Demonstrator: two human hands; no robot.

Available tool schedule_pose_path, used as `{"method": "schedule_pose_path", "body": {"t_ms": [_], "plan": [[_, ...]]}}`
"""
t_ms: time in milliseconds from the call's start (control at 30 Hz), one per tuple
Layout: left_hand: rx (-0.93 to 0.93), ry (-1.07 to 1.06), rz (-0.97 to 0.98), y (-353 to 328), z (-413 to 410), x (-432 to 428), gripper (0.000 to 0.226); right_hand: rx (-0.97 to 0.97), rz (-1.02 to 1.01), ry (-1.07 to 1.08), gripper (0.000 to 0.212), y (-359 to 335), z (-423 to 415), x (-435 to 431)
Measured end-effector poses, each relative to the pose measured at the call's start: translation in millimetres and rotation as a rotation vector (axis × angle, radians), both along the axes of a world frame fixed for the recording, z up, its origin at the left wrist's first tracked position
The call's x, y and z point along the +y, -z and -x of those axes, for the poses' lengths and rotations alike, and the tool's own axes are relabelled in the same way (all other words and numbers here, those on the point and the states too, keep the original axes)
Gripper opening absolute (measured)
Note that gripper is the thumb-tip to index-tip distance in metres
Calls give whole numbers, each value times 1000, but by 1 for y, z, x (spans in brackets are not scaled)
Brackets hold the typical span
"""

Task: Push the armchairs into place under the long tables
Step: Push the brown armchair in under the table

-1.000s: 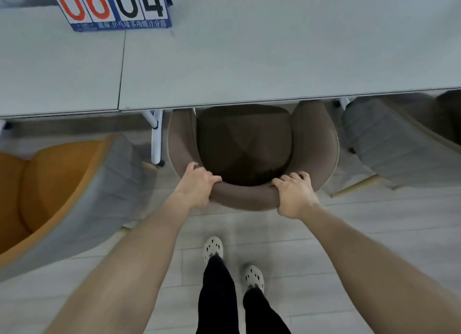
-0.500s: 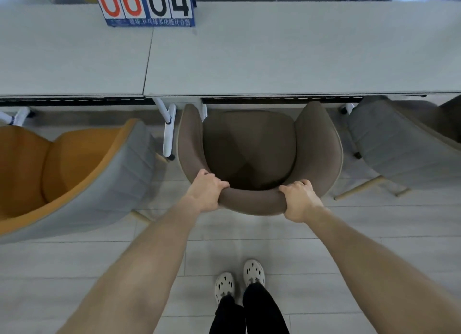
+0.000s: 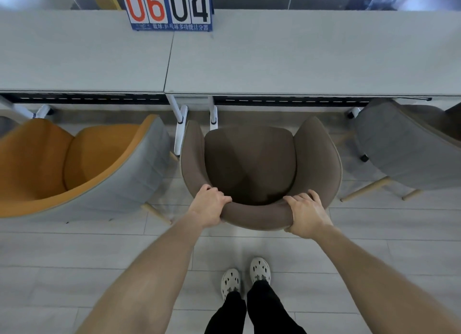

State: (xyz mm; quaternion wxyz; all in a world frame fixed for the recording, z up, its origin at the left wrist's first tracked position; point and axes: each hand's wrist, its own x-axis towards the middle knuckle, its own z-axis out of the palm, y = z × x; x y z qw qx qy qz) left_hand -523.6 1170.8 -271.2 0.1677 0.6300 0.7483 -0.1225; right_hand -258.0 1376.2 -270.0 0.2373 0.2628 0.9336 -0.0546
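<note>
A brown armchair [image 3: 252, 164] stands in front of the long grey table [image 3: 299, 57], its seat fully in view and its front just short of the table edge. My left hand [image 3: 209, 205] grips the left part of the backrest rim, fingers curled over the top. On the right part of the same rim my right hand [image 3: 305, 214] grips with its fingers over the top. An orange armchair with a grey shell [image 3: 74, 164] sits to the left, turned at an angle. To the right a grey armchair [image 3: 404, 144] is partly under the table.
A scoreboard reading 06 04 [image 3: 167, 5] stands on the table at the seam of two tabletops. White table legs [image 3: 182, 131] stand just left of the brown chair. My feet in white shoes [image 3: 245, 276] are on the pale plank floor behind the chair.
The brown armchair has come back out from under the table edge, its whole seat now visible. I stand farther back, with both hands still gripping the backrest.
</note>
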Motion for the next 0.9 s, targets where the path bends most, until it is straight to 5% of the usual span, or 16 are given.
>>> {"method": "schedule_pose_path", "body": {"t_ms": [900], "plan": [[-1,21,-8,-5,23,33,47,20,22,79,82,0,24,23]]}}
